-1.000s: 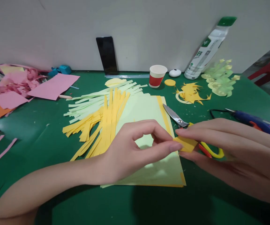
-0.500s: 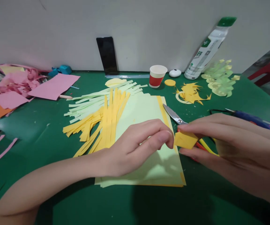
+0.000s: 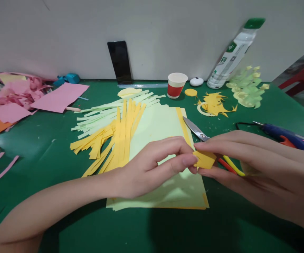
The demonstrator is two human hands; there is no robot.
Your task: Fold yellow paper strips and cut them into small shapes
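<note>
A small folded yellow paper piece (image 3: 205, 160) with a pointed right side is held between both hands. My right hand (image 3: 257, 165) pinches it from above and below with fingertips. On its left edge, the thumb and bent fingers of my left hand (image 3: 157, 167) close on it. Beneath the hands lies a stack of pale green paper sheets (image 3: 152, 135), some yellow showing at the edges. Scissors (image 3: 194, 129) lie at the stack's right side, their handles partly behind my right hand. Yellow paper strips (image 3: 125, 137) and green strips (image 3: 99, 117) are spread to the left.
At the back stand a red-and-white paper cup (image 3: 177, 86), a phone (image 3: 119, 62) and a leaning bottle (image 3: 233, 54). A blue glue gun (image 3: 289, 133) lies right. Spiky yellow paper cut-outs (image 3: 215, 103) sit behind the scissors. Pink paper (image 3: 61, 96) fills the back left.
The yellow paper piece and the fingers of my right hand have shifted slightly left. My left thumb now overlaps the piece's left edge.
</note>
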